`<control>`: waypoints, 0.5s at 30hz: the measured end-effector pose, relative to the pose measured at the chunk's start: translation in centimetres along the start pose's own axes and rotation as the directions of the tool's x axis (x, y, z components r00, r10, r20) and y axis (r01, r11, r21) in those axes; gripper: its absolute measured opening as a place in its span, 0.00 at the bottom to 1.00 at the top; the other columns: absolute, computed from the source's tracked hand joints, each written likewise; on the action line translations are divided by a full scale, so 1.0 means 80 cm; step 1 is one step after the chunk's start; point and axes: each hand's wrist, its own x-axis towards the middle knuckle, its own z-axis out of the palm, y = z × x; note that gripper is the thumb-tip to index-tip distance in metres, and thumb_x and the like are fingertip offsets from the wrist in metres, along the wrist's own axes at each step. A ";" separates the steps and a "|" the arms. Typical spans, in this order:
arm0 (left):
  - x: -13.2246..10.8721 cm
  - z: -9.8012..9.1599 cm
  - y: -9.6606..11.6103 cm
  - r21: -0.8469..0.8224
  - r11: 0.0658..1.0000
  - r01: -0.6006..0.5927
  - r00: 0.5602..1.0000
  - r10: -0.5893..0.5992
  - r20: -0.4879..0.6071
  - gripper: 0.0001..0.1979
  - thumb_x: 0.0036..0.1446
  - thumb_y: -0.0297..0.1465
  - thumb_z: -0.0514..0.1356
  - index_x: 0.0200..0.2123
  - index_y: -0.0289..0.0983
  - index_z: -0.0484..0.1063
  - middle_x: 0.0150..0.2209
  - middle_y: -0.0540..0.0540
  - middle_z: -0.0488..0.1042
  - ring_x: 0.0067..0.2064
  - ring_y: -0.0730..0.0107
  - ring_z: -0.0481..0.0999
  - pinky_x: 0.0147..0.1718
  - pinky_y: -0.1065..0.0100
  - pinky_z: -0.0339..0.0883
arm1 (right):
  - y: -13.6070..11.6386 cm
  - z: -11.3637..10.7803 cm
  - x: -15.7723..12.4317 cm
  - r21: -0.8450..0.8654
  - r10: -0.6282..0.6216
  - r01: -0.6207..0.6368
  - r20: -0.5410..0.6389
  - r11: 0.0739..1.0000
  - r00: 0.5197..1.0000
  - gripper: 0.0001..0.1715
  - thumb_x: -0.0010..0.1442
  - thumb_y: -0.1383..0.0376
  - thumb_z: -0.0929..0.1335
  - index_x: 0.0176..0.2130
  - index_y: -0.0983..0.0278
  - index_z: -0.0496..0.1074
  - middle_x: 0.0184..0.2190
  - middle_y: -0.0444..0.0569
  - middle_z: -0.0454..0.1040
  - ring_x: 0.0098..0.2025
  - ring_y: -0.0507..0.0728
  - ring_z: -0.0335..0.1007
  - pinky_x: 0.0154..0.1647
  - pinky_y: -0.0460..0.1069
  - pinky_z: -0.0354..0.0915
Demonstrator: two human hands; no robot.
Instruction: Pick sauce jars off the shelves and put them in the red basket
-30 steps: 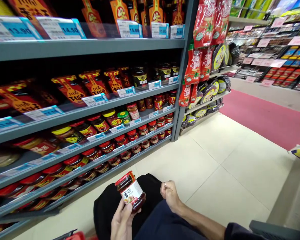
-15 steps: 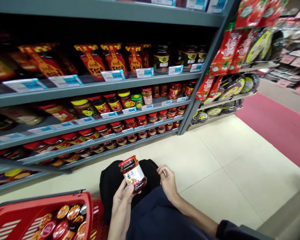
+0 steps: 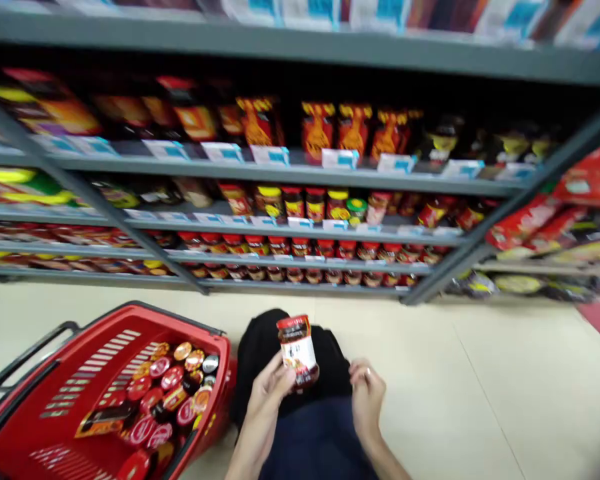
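A small glass jar of dark sauce [image 3: 300, 357] with a red lid and white label stands tilted slightly in front of my knees. My left hand [image 3: 273, 387] grips it low down, thumb across the front and fingers behind. Apart from the jar, my right hand [image 3: 367, 393] rests beside my right knee, its fingers curled in and a ring on one of them. Nothing shows in that hand. Left of me, a red shopping basket [image 3: 110, 327] holds several lidded jars [image 3: 173, 377] and a dark bottle lying on its side.
Grey shelves [image 3: 300, 173] run across in front, filled with sauce jars, with price tags along their edges. Red pouches [image 3: 593, 173] hang at the right. Pale floor tiles [image 3: 445, 373] lie between me and the shelving. The basket's black handle [image 3: 30, 360] juts out left.
My view has swung left, bringing more of the basket and the left shelves into sight. The jar stays in my left hand, and my right hand remains curled near my knee.
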 end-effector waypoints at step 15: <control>0.094 0.065 0.176 -0.122 0.944 -0.308 0.930 0.326 0.169 0.43 0.46 0.43 0.76 0.63 0.32 0.73 0.49 0.31 0.83 0.50 0.44 0.83 0.49 0.57 0.75 | -0.126 0.166 0.126 0.135 -0.047 0.007 0.294 0.991 0.955 0.20 0.61 0.48 0.71 0.36 0.62 0.77 0.33 0.50 0.76 0.20 0.50 0.62 0.17 0.46 0.64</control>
